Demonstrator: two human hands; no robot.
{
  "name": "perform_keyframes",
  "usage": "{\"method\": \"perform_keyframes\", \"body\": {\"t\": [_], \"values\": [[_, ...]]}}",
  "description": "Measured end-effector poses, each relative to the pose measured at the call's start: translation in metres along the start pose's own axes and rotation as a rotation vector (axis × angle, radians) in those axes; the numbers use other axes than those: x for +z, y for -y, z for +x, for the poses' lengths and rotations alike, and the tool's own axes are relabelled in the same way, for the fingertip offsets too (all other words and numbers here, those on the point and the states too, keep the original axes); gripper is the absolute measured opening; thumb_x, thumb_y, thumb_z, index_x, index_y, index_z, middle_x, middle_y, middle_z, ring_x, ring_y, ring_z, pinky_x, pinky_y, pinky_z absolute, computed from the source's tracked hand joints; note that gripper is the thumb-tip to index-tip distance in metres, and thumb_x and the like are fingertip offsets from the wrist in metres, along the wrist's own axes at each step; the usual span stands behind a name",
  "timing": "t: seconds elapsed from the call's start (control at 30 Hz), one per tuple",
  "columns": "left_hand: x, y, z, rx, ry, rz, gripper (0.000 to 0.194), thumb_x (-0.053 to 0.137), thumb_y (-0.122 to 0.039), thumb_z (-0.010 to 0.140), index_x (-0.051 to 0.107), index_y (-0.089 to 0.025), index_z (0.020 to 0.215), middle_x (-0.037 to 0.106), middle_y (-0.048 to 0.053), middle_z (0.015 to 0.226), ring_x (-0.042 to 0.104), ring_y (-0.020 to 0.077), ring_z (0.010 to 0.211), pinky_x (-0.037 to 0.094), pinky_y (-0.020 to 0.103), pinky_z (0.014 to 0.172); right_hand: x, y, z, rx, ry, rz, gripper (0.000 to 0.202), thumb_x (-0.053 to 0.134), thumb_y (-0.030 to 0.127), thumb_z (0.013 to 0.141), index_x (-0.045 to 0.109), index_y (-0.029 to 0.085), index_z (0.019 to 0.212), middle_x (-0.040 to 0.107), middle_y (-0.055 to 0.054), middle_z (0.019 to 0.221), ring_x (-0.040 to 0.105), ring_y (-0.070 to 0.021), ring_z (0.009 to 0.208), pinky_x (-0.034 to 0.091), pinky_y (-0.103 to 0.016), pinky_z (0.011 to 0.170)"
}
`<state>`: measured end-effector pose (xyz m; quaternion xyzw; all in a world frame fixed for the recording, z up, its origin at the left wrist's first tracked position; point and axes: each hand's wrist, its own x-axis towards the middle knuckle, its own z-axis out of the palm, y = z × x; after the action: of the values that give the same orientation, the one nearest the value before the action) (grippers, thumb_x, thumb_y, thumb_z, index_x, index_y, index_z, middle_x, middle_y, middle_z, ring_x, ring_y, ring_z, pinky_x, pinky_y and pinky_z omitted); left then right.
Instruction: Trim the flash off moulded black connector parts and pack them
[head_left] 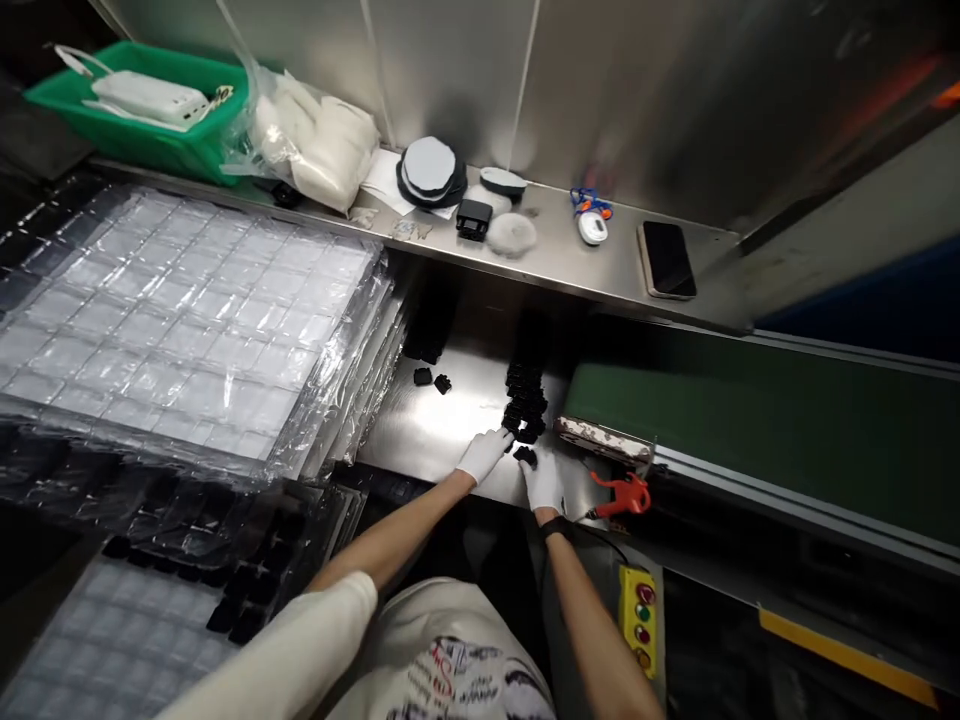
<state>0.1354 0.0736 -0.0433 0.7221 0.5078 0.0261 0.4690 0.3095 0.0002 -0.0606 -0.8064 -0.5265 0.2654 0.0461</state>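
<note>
Both my hands wear white gloves over a steel worktop (469, 415). My left hand (485, 454) reaches to the near end of a pile of small black plastic parts (525, 392); its fingertips are pinched at one of them, partly hidden. Just to the right, my right hand (544, 482) holds one small black part (526, 456) between thumb and fingers. Two loose black parts (433, 379) lie to the left, near a darker group of parts (429, 335) under the shelf's shadow.
Stacked clear plastic trays (187, 320) stand left. A green conveyor belt (765, 430) runs right, with a red air gun (626, 494) and yellow button box (637, 620) near it. The back shelf (555, 255) bears a phone (666, 260), cotton-like pads and a green bin (150, 130).
</note>
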Motion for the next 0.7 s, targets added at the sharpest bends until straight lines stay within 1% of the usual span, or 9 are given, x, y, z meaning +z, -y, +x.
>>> {"method": "perform_keyframes", "body": {"t": [0.1,0.2,0.3,0.37,0.47,0.53,0.57,0.63,0.7], "values": [[0.001,0.001,0.009,-0.012,0.020,0.103,0.036,0.067,-0.013,0.104,0.070,-0.015,0.140,0.066,0.017,0.139,0.062,0.0344,0.132,0.045,0.052,0.120,0.005,0.006,0.007,-0.072,0.061,0.004,0.038,0.067,0.034,0.102,0.072,0.023,0.138,0.073,-0.014,0.130,0.068,-0.0288,0.117,0.048,-0.034,0.098],[0.001,0.006,-0.003,-0.020,0.010,0.164,0.043,0.071,-0.015,0.102,0.068,-0.018,0.145,0.065,0.017,0.140,0.063,0.0323,0.128,0.050,0.042,0.111,0.007,0.016,0.009,-0.131,0.099,0.015,0.032,0.069,0.031,0.102,0.073,0.023,0.133,0.071,-0.013,0.133,0.067,-0.0272,0.115,0.047,-0.033,0.096],[0.000,0.007,-0.016,-0.038,-0.008,0.212,0.033,0.070,-0.019,0.102,0.072,-0.017,0.136,0.065,0.017,0.140,0.064,0.0313,0.126,0.051,0.037,0.106,0.001,0.025,0.007,-0.166,0.147,0.034,0.017,0.072,0.025,0.100,0.075,0.020,0.117,0.073,-0.012,0.129,0.066,-0.0252,0.111,0.045,-0.031,0.093],[0.000,0.003,-0.025,-0.050,-0.007,0.244,0.026,0.069,-0.019,0.102,0.075,-0.017,0.128,0.068,0.017,0.137,0.064,0.0314,0.127,0.050,0.037,0.108,-0.007,0.027,-0.002,-0.165,0.175,0.067,0.011,0.074,0.022,0.100,0.074,0.018,0.110,0.075,-0.012,0.122,0.066,-0.0232,0.105,0.045,-0.030,0.091],[0.002,-0.004,-0.028,-0.073,0.001,0.291,0.032,0.066,-0.019,0.101,0.071,-0.018,0.133,0.071,0.015,0.140,0.063,0.0314,0.132,0.047,0.039,0.113,-0.020,0.014,-0.028,-0.113,0.165,0.142,0.012,0.077,0.026,0.100,0.074,0.020,0.110,0.079,-0.007,0.116,0.068,-0.0204,0.099,0.045,-0.027,0.086],[0.005,-0.009,-0.020,-0.107,0.014,0.329,0.034,0.067,-0.024,0.100,0.070,-0.017,0.134,0.072,0.016,0.141,0.065,0.0329,0.129,0.048,0.042,0.113,-0.030,-0.015,-0.059,-0.038,0.101,0.190,0.017,0.077,0.036,0.103,0.074,0.026,0.117,0.080,-0.002,0.122,0.071,-0.0195,0.102,0.046,-0.025,0.083],[0.007,-0.011,-0.015,-0.120,0.026,0.346,0.032,0.069,-0.026,0.098,0.072,-0.015,0.128,0.073,0.017,0.138,0.066,0.0335,0.126,0.049,0.042,0.112,-0.037,-0.037,-0.081,0.013,0.059,0.207,0.020,0.076,0.041,0.104,0.073,0.029,0.120,0.080,0.001,0.125,0.072,-0.0191,0.105,0.047,-0.024,0.083],[0.011,-0.017,-0.008,-0.134,0.040,0.362,0.030,0.074,-0.032,0.093,0.075,-0.014,0.117,0.077,0.017,0.128,0.068,0.0350,0.122,0.051,0.042,0.109,-0.055,-0.097,-0.142,0.154,-0.040,0.218,0.027,0.072,0.049,0.107,0.071,0.035,0.129,0.080,0.004,0.128,0.074,-0.0186,0.110,0.050,-0.024,0.085],[0.014,-0.024,-0.012,-0.165,0.010,0.344,0.029,0.077,-0.037,0.087,0.076,-0.016,0.108,0.080,0.013,0.116,0.071,0.0354,0.117,0.053,0.042,0.106,-0.080,-0.173,-0.220,0.357,-0.148,0.185,0.035,0.064,0.051,0.111,0.067,0.033,0.141,0.079,-0.001,0.132,0.074,-0.0200,0.115,0.053,-0.026,0.092]]}}
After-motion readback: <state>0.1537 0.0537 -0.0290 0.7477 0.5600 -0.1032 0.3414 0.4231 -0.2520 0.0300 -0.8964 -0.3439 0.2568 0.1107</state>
